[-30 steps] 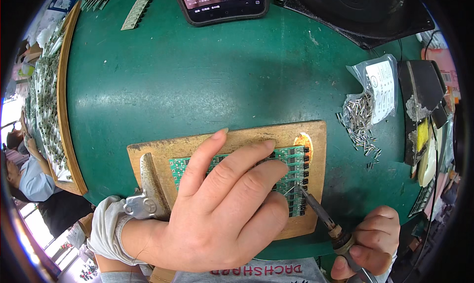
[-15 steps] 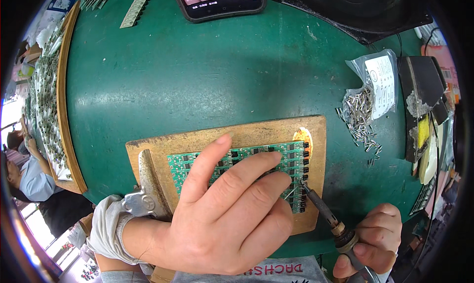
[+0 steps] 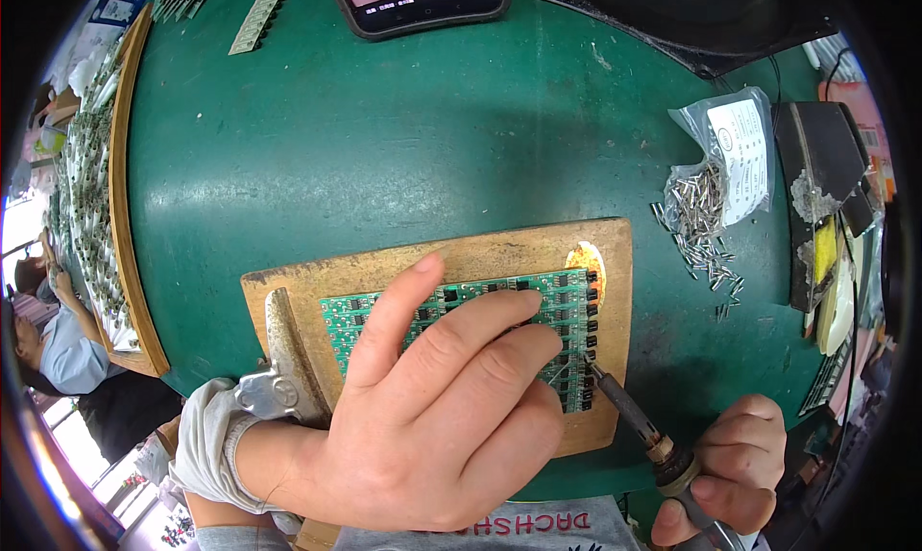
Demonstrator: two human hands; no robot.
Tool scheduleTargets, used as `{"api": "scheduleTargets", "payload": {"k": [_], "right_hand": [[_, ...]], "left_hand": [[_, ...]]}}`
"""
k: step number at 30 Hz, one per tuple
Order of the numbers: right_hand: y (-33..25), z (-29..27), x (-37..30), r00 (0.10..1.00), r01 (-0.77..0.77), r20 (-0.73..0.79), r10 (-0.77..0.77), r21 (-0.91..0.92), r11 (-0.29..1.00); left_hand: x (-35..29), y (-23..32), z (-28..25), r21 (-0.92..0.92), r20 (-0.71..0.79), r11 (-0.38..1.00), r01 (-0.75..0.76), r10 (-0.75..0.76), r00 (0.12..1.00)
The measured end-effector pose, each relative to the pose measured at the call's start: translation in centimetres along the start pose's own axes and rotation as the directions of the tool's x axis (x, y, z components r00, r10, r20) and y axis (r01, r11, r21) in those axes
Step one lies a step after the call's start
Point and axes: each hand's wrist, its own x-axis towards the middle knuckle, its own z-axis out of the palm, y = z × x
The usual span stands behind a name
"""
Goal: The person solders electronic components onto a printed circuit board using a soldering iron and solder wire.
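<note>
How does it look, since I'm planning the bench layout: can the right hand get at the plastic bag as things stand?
Probably yes: nothing visible blocks the way across the green tabletop from the right hand to the plastic bag, though the soldering iron in that hand would likely hinder grasping.

The desk (image 3: pixel 384 167) is green, scuffed and flecked with pale marks. A wooden clipboard (image 3: pixel 519 248) lies at lower centre, slightly askew. At the top edge is a phone (image 3: pixel 423 8); upper left, a pale strip (image 3: pixel 259 15); far left, a wood-rimmed tray (image 3: pixel 121 215). Upper right — a black panel (image 3: pixel 687 18). Below it lie a clear bag (image 3: pixel 740 157), loose metal pins (image 3: pixel 708 255) and a black stand (image 3: pixel 821 152).
</note>
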Motion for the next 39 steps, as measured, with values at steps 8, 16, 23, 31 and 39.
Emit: {"api": "scheduleTargets", "payload": {"k": [8,16,23,31,39], "right_hand": [[0.5,0.0,0.0,0.996,-0.001,0.088,-0.003,0.047,0.999],[0.5,0.2,-0.1,0.999,0.012,0.052,-0.014,0.052,0.999],[0.9,-0.6,1.6,0.988,0.080,0.107,-0.112,0.260,0.962],[0.9,-0.1,-0.1,0.997,0.056,0.047,-0.060,0.083,0.995],[0.9,-0.4,1.1,0.991,0.063,0.103,-0.082,0.173,0.983]], "left_hand": [[-0.4,-0.2,0.4,0.047,0.013,0.999,-0.001,0.000,1.000],[-0.5,-0.1,0.5,0.043,0.017,0.999,0.003,-0.003,1.000],[-0.5,-0.1,0.4,0.046,0.014,0.999,-0.001,0.000,1.000],[-0.7,-0.1,0.5,0.061,0.006,0.998,-0.017,0.017,1.000],[-0.7,-0.2,0.5,0.062,0.028,0.998,-0.022,0.020,0.999]]}}
